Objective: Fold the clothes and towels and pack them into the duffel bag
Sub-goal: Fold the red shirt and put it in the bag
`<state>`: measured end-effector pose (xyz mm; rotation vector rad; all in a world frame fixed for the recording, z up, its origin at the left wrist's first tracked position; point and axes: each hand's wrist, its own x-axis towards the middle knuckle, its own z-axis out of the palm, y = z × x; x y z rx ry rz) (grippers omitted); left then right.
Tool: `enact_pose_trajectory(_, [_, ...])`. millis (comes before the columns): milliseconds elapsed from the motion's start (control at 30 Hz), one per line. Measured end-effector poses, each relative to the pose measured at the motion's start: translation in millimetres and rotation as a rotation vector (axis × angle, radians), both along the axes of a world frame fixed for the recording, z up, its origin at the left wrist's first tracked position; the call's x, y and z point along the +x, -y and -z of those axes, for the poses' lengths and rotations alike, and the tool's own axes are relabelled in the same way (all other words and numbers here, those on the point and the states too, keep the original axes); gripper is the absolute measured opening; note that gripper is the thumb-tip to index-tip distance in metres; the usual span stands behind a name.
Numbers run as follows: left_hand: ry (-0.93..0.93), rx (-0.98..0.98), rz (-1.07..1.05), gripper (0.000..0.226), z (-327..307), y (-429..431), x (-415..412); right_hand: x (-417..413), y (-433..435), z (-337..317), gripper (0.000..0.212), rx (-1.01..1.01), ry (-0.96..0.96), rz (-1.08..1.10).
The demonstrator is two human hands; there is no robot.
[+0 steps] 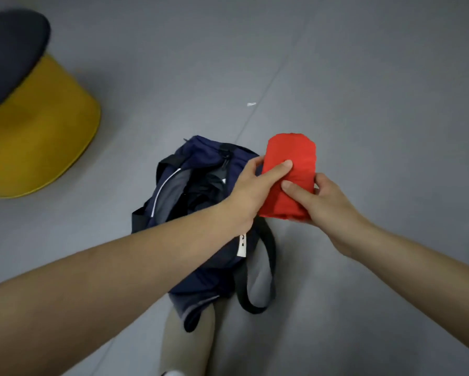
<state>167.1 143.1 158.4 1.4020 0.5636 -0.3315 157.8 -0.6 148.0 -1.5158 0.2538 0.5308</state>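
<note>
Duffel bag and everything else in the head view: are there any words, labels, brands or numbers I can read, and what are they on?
On the navy duffel bag, a white tag: dark marks, too blurred to read.
On the red folded cloth: no print shows.
Nothing else in view bears readable text.

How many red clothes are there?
1. The folded red cloth is held by the left hand and the right hand, just right of the open navy duffel bag. More could be hidden inside the bag.
</note>
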Motion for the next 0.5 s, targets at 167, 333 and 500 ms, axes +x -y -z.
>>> enact_pose_trajectory(167, [0.149,0.066,-0.029,0.062,-3.1,-85.9,8.3,21.5,-94.1,5.6,0.051,-0.085,0.132,-0.056])
enact_pose_trajectory(333, [0.176,0.448,-0.014,0.071,40.6,-148.9,-9.0,-2.4,-136.0,66.8,0.057,-0.563,0.342,-0.271])
enact_pose_trajectory(500, [-0.052,0.869,0.213,0.09,119.8,-142.7,-55.4,-46.8,-115.8,120.1,0.061,-1.027,0.379,-0.614])
